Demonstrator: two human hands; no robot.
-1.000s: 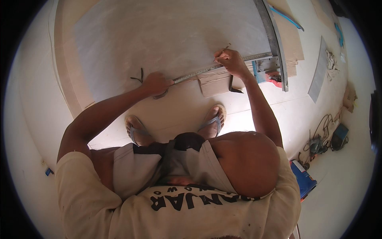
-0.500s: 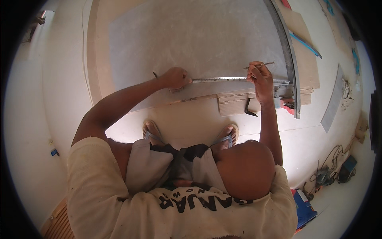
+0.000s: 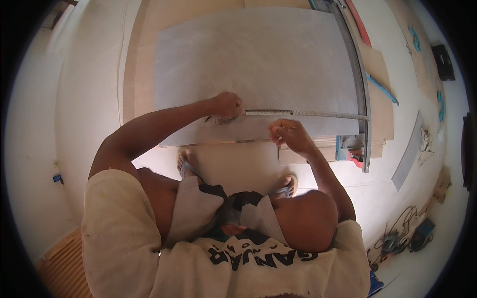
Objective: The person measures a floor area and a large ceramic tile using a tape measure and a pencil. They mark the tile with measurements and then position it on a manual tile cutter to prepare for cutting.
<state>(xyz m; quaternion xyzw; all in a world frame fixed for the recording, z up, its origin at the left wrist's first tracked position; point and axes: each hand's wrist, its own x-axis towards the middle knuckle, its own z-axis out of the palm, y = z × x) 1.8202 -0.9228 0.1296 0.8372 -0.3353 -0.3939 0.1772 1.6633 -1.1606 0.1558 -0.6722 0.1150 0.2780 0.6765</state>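
My left hand point(image 3: 228, 106) is closed around a tape measure, its fist hiding most of the case. The tape blade point(image 3: 303, 113) stretches rightward across a large grey sheet point(image 3: 248, 59), reaching a long metal bar point(image 3: 364, 94) along the sheet's right side. My right hand point(image 3: 290, 135) hovers just below the blade, near the front edge of the sheet. Its fingers are curled together, and what they hold, if anything, does not show.
Cardboard point(image 3: 300, 155) lies under the grey sheet. Beside the metal bar are a blue strip point(image 3: 382, 89) and a red strip point(image 3: 358, 25). A loose grey offcut point(image 3: 407, 151) lies on the right floor, and a corded tool point(image 3: 392, 242) with cables sits farther down.
My right hand has moved left and nearer to me, away from the tape's right part. The thin rod it pinched no longer shows. The tape blade now appears to meet the metal bar.
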